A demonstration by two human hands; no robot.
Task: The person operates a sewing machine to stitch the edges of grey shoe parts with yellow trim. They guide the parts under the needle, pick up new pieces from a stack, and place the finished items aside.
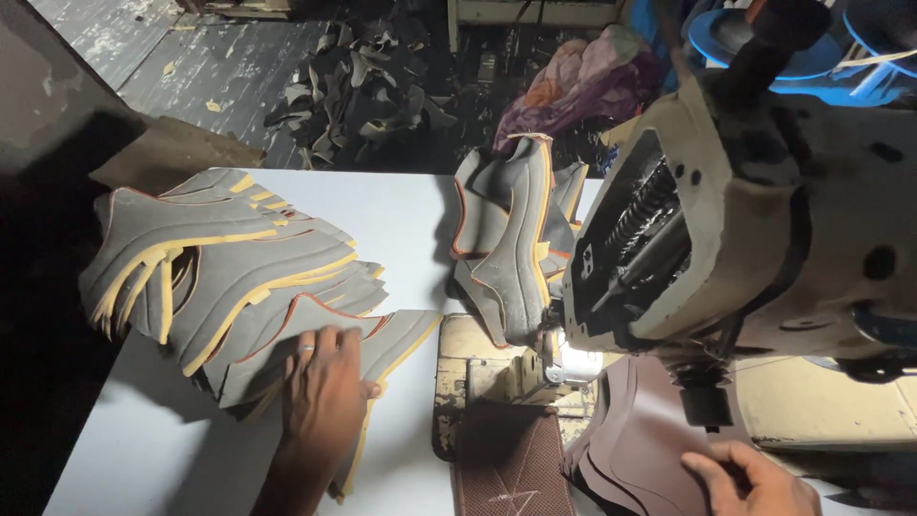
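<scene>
Grey shoe-upper pieces with yellow edging fanned in stack on white counter, left of beige sewing machine; second grey bundle behind needle. Left hand flat on top piece, grip open, fingers spread. Right hand pressing dark brown leather panel, grip open.
</scene>
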